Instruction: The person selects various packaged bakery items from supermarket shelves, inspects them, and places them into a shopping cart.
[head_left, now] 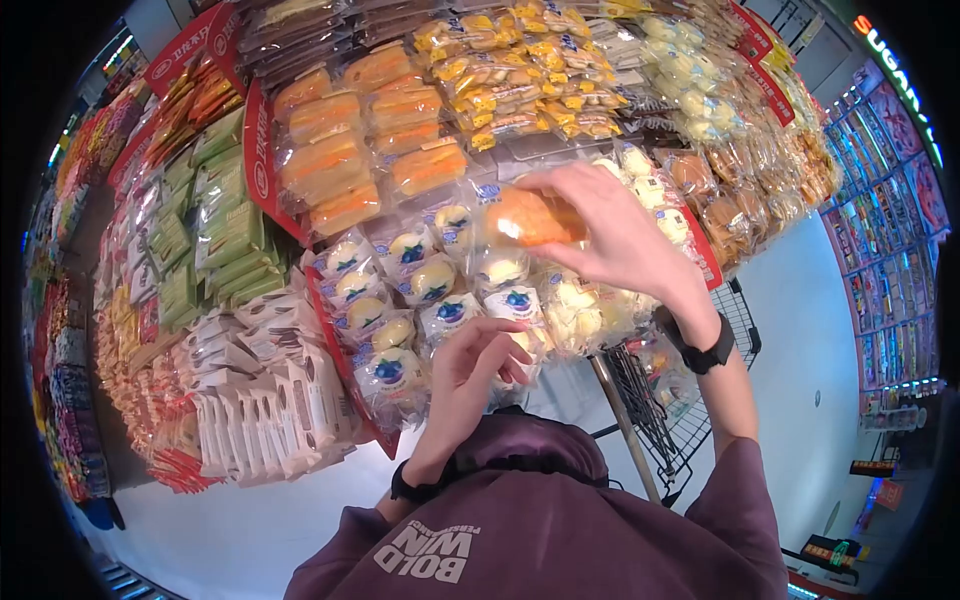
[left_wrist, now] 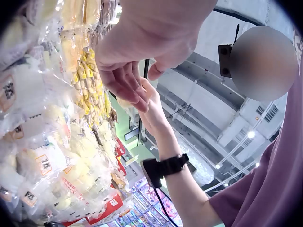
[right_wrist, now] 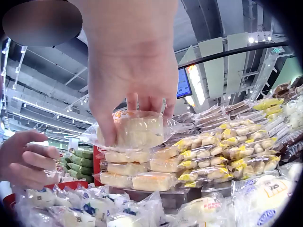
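My right hand (head_left: 625,230) grips a packaged bread loaf (head_left: 530,218) with an orange-brown top in a clear wrapper, thumb on one side and fingers on the other. Seen from the right wrist, the loaf (right_wrist: 142,130) hangs in front of stacked wrapped breads, its pale side showing. Below and left of it, my left hand (head_left: 465,375) hovers palm inward over round blueberry-printed cake packs (head_left: 450,310), its fingers loosely bent around nothing. The left wrist view shows this left hand (left_wrist: 147,42) from close up, partly overlapping the right forearm (left_wrist: 165,142).
Similar wrapped loaves (head_left: 325,150) are stacked behind the hands, beside yellow-printed snack packs (head_left: 510,75). Green packets (head_left: 225,210) and white packets (head_left: 265,400) lie to the left past red dividers (head_left: 270,165). A wire shopping cart (head_left: 680,410) stands at the right near my body.
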Action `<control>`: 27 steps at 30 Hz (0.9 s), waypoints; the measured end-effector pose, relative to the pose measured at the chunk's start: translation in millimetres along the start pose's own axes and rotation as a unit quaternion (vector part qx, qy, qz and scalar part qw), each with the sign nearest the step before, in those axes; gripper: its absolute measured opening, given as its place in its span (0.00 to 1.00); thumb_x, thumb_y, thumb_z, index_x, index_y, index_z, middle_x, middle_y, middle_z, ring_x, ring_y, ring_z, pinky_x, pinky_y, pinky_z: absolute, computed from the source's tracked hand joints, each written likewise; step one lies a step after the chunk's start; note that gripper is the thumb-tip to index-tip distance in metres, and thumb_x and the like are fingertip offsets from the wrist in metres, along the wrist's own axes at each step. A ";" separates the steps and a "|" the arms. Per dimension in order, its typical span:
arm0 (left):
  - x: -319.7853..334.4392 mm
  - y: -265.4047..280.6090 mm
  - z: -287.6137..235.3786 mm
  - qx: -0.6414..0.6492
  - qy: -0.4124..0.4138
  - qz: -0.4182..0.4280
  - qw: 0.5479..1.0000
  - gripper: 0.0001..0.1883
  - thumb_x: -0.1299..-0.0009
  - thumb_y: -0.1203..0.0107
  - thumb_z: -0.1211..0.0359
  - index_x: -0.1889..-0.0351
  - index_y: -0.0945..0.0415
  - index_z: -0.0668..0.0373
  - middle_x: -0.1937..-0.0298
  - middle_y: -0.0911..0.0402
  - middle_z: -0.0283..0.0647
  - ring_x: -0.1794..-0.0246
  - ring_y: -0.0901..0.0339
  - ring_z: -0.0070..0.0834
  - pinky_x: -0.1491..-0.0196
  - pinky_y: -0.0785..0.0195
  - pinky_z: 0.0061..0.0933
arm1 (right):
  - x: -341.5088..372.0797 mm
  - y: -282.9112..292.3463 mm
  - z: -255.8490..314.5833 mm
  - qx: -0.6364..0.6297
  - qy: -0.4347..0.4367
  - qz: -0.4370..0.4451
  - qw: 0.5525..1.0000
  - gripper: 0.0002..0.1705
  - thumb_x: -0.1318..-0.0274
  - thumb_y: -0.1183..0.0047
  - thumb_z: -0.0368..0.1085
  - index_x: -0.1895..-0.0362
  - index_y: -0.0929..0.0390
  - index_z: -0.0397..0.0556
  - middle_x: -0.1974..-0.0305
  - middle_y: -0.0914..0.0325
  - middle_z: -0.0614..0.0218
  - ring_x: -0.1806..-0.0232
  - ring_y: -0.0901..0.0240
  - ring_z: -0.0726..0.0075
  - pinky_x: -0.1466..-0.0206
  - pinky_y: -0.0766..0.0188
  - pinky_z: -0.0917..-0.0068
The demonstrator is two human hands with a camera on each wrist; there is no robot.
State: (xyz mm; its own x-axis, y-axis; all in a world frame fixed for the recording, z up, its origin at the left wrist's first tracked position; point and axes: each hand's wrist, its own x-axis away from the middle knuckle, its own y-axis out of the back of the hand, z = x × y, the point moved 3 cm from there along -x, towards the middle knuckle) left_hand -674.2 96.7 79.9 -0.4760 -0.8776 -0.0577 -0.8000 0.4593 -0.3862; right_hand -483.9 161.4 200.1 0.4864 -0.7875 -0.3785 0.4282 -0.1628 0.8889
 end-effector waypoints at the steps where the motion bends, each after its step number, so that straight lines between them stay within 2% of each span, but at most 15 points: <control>1: 1.3 3.0 0.0 0.002 0.006 -0.001 1.000 0.12 0.22 0.52 0.68 0.48 0.24 0.65 0.66 0.17 0.39 0.70 0.20 0.19 0.65 0.33 0.20 | -16.4 -3.3 -1.5 0.008 0.008 0.014 1.000 0.31 0.54 0.35 0.37 0.43 0.29 0.48 0.50 0.24 0.57 0.45 0.30 0.51 0.40 0.37 0.59; 5: 6.2 15.1 -3.9 -0.054 0.003 0.013 0.998 0.12 0.22 0.51 0.67 0.50 0.22 0.65 0.67 0.15 0.38 0.70 0.21 0.17 0.65 0.31 0.20 | -72.7 -30.2 -24.0 0.065 0.097 -0.013 0.993 0.30 0.52 0.35 0.38 0.43 0.29 0.47 0.50 0.24 0.57 0.44 0.30 0.51 0.38 0.38 0.59; 8: 8.2 24.3 -6.7 -0.049 0.006 0.016 0.999 0.12 0.22 0.51 0.67 0.50 0.22 0.65 0.67 0.15 0.38 0.70 0.21 0.18 0.65 0.31 0.20 | -105.0 -49.6 -35.3 0.096 0.087 0.029 0.991 0.31 0.52 0.34 0.39 0.43 0.28 0.47 0.50 0.23 0.58 0.43 0.30 0.51 0.37 0.38 0.58; 15: 6.0 36.2 -12.3 -0.056 0.009 0.017 0.998 0.13 0.22 0.52 0.67 0.49 0.23 0.67 0.66 0.15 0.40 0.69 0.20 0.19 0.62 0.29 0.22 | -146.2 -96.5 -56.8 0.073 0.096 0.055 0.991 0.28 0.49 0.36 0.37 0.42 0.26 0.46 0.50 0.23 0.58 0.43 0.30 0.52 0.40 0.34 0.59; 18: 4.8 39.4 -14.4 -0.051 0.012 0.020 0.998 0.13 0.22 0.52 0.67 0.49 0.23 0.67 0.65 0.15 0.40 0.69 0.20 0.19 0.61 0.29 0.23 | -152.6 -106.9 -64.3 0.068 0.091 0.034 0.993 0.31 0.48 0.37 0.37 0.39 0.29 0.47 0.47 0.25 0.57 0.42 0.31 0.52 0.39 0.34 0.58; 21: 3.6 43.0 -16.0 -0.053 0.013 0.023 0.998 0.13 0.22 0.52 0.67 0.49 0.23 0.67 0.65 0.15 0.40 0.68 0.21 0.19 0.60 0.30 0.22 | -146.1 -110.3 -57.5 0.129 0.130 -0.005 0.983 0.39 0.47 0.37 0.39 0.32 0.36 0.50 0.40 0.30 0.55 0.38 0.34 0.51 0.35 0.36 0.56; 24: 3.0 45.3 -18.3 -0.056 0.014 0.019 0.998 0.13 0.22 0.52 0.67 0.49 0.23 0.67 0.65 0.15 0.39 0.68 0.21 0.18 0.60 0.31 0.21 | -133.5 -111.5 -47.3 0.184 0.150 -0.005 0.972 0.45 0.45 0.38 0.42 0.26 0.47 0.53 0.30 0.42 0.55 0.32 0.40 0.50 0.31 0.39 0.54; 27: 2.4 45.9 -16.4 -0.058 0.015 0.017 0.998 0.13 0.22 0.52 0.68 0.50 0.23 0.67 0.65 0.15 0.38 0.68 0.22 0.17 0.61 0.32 0.21 | -130.5 -121.1 -46.7 0.203 0.153 0.007 0.967 0.50 0.48 0.37 0.45 0.25 0.51 0.54 0.27 0.47 0.56 0.28 0.45 0.51 0.27 0.44 0.51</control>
State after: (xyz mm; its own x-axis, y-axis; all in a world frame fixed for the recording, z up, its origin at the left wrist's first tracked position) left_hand -718.1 117.9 77.1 -0.5127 -0.8576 -0.0416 -0.8195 0.5032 -0.2743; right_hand -563.6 311.7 129.7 0.7193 -0.5881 -0.3699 0.1169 -0.4224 0.8988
